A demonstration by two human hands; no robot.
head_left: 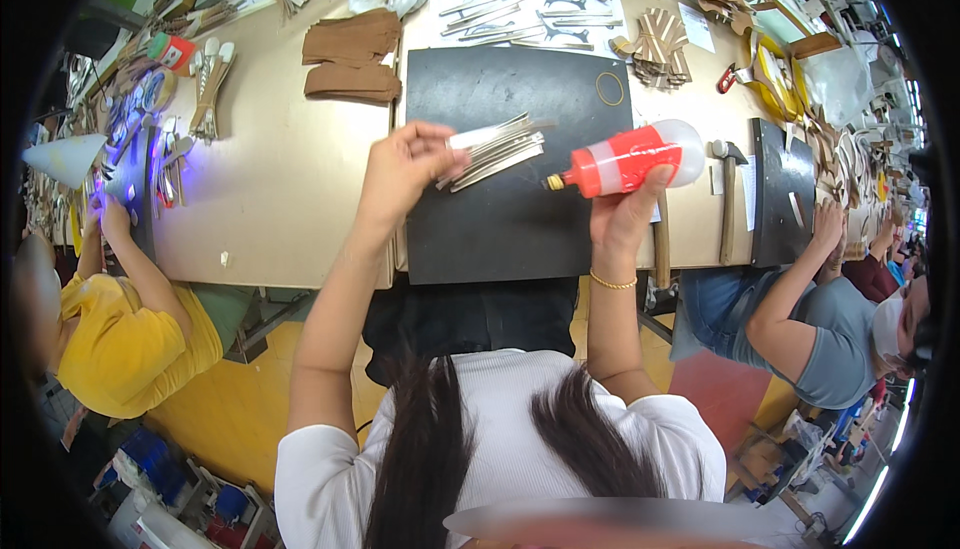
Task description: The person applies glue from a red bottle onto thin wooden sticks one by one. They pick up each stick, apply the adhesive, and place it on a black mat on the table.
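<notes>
My left hand (402, 164) grips one end of a fanned bundle of thin pale strips (495, 149), holding it above a black work mat (505, 164). My right hand (625, 214) holds a squeeze bottle (625, 161) with a red label, a white base and a dark nozzle. The bottle lies sideways, its nozzle pointing left toward the free ends of the strips, a short gap away. A thin gold bracelet circles my right wrist.
Folded brown pieces (352, 54) lie behind the mat, with more metal strips (520, 9) on a white sheet. A rubber band (610, 89) rests on the mat. A hammer (730, 199) lies at right. Co-workers sit at left (120, 329) and right (810, 319).
</notes>
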